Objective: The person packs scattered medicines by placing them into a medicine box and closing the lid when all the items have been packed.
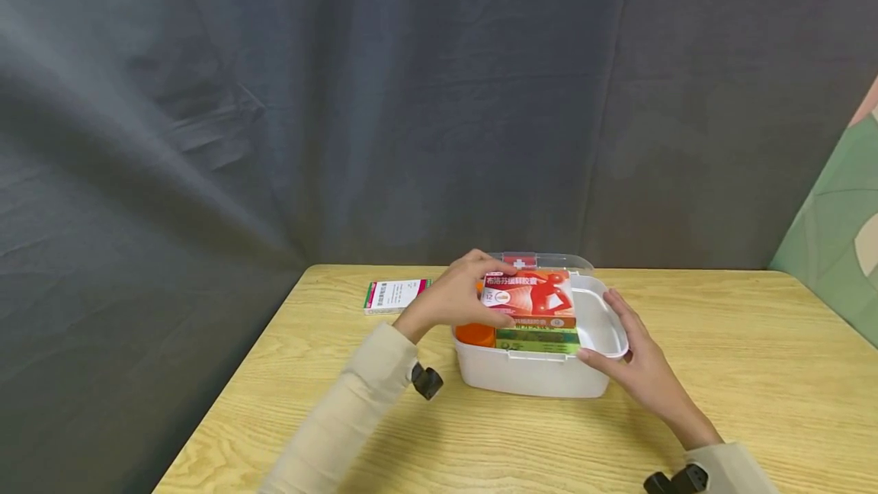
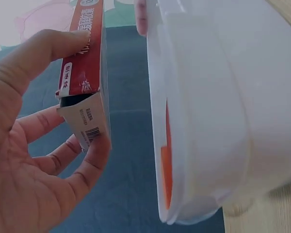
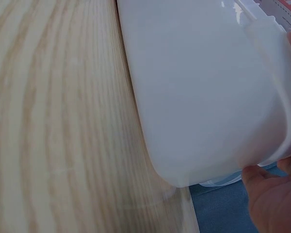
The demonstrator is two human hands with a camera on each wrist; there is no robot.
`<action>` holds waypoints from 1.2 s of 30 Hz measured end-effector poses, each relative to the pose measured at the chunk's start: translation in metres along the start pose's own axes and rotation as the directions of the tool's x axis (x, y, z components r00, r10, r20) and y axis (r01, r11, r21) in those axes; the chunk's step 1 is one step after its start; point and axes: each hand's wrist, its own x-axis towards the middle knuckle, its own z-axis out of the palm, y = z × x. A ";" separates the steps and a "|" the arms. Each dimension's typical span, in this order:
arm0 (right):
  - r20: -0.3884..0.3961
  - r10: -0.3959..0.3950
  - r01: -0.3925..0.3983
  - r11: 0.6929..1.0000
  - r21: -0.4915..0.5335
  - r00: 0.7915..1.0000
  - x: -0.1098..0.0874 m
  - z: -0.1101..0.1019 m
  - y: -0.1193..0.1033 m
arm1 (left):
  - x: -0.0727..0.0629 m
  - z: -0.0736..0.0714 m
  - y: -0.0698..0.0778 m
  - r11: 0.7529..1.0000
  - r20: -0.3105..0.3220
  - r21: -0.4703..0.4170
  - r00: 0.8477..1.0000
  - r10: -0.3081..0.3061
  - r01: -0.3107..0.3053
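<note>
My left hand [image 1: 458,296] grips a red medicine box [image 1: 531,297] by its left end, thumb on one edge and fingertips on the other. It is held over a white first-aid box [image 1: 528,376]. In the left wrist view, the end flap of the red medicine box [image 2: 82,68] faces the camera and stands slightly ajar. Inside the first-aid box are a green medicine box [image 1: 538,341] and an orange item [image 1: 475,335], both partly covered. My right hand [image 1: 641,360] holds the first-aid box at its right side, thumb at the front rim and fingers along the right rim.
A clear lid [image 1: 559,260] with a red white-cross label stands behind the first-aid box. To the left, a white medicine box [image 1: 394,296] with green and magenta edges lies on the wooden table [image 1: 720,372]. Dark grey cloth [image 1: 446,97] hangs behind the table.
</note>
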 end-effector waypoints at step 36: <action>-0.002 -0.002 0.002 1.000 0.029 1.000 -0.003 -0.002 -0.001 | 0.026 0.037 0.012 0.974 0.117 0.206 0.986 -0.116 0.090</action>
